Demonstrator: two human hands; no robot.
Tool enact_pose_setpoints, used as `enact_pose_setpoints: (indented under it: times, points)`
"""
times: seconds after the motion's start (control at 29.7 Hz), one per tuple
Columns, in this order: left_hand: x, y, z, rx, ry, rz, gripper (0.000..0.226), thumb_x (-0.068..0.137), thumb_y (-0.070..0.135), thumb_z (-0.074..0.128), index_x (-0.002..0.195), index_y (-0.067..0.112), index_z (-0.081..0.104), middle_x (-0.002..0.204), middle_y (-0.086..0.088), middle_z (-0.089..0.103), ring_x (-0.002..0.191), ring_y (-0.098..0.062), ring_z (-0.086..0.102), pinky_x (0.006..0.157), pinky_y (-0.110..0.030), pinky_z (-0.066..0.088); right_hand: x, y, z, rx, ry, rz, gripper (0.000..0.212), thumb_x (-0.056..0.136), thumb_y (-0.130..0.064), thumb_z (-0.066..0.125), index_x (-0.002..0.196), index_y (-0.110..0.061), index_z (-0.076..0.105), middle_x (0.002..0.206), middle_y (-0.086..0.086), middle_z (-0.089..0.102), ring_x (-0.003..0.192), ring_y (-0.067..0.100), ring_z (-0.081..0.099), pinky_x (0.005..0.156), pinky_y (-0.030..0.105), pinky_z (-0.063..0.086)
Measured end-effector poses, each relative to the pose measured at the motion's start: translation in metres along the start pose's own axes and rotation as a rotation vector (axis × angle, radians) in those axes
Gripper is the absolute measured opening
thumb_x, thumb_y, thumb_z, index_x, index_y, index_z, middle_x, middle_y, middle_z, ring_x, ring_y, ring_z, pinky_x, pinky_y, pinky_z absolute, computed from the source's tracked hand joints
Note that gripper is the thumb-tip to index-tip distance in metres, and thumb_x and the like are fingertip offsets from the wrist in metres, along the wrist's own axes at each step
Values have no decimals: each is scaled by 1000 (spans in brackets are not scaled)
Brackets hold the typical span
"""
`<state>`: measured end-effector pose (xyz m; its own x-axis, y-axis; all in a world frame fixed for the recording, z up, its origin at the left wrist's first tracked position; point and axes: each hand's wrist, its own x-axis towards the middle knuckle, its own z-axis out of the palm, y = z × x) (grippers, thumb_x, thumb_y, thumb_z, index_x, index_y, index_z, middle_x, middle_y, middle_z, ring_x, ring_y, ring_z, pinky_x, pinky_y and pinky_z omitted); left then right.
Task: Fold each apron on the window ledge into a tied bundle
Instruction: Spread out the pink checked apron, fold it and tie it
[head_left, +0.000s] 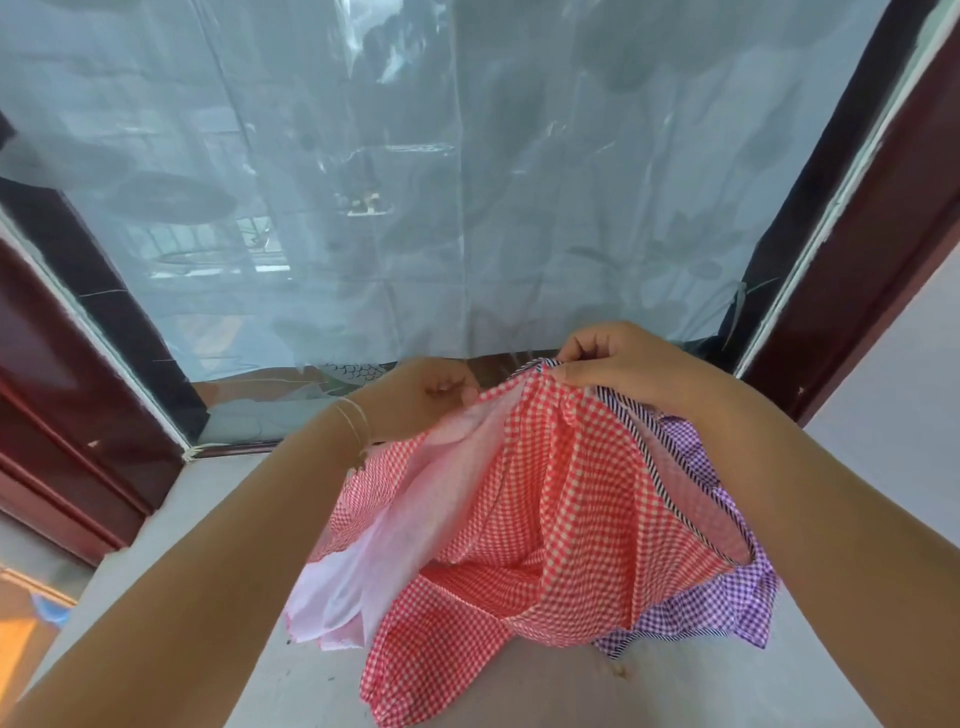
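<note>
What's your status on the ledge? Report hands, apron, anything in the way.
Left hand and right hand both pinching top edge of red checked apron, lifted, unfolded. Purple checked apron under it on window ledge. Nothing blocking.

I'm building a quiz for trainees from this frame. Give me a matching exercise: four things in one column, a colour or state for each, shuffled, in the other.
Things:
1. red checked apron
2. purple checked apron
3. left hand
4. striped trim

Colour or state:
A. lying on the ledge, partly under other cloth
B. dark and white, edging the lifted cloth
C. held up by both hands, hanging in folds
D. wrist wears a thin bracelet

Pairs: 1-C, 2-A, 3-D, 4-B
</note>
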<state>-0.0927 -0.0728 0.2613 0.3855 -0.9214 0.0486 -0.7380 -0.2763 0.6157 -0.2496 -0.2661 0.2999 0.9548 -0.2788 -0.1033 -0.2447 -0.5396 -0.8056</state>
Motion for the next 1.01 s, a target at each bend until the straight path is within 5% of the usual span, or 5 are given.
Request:
enact_pose_setpoints:
  times: [0.13, 0.4, 0.57, 0.71, 1.01]
  points:
    - [2, 3, -9, 2, -177, -70, 27, 100, 27, 47, 77, 26, 63, 72, 18, 60, 66, 9, 54, 67, -7, 41, -1, 2, 2, 14, -75, 66, 15, 88, -24, 67, 90, -10, 71, 82, 0, 71, 74, 11, 66, 83, 29, 52]
    - [1, -10, -12, -268, 48, -108, 18, 96, 9, 51, 88, 24, 55, 87, 7, 62, 78, -7, 58, 73, -22, 48, 0, 7, 2, 147, -79, 112, 9, 87, -19, 67, 86, -11, 71, 76, -1, 69, 71, 13, 66, 81, 32, 52]
    - [2, 2, 13, 66, -212, -47, 38, 89, 13, 63, 122, 24, 47, 105, 16, 53, 94, 2, 52, 84, -8, 42, 1, 8, 2, 199, -119, 95, 6, 86, -16, 67, 84, -12, 70, 75, -2, 69, 70, 12, 66, 76, 27, 51]
    - [9, 3, 22, -108, 95, -67, 13, 94, 6, 51, 97, 15, 59, 87, 3, 63, 76, -13, 58, 79, -31, 52, 1, 5, 1, 108, -112, 47, 10, 86, -21, 68, 89, -12, 71, 79, -4, 72, 71, 5, 67, 69, 13, 51]
    - [13, -2, 11, -109, 130, -45, 29, 86, 30, 68, 62, 25, 52, 51, 17, 44, 46, 0, 39, 53, -16, 36, 1, 7, 1, -178, -120, 16, 5, 87, -27, 67, 90, -25, 71, 87, -8, 73, 78, 1, 67, 75, 12, 50]
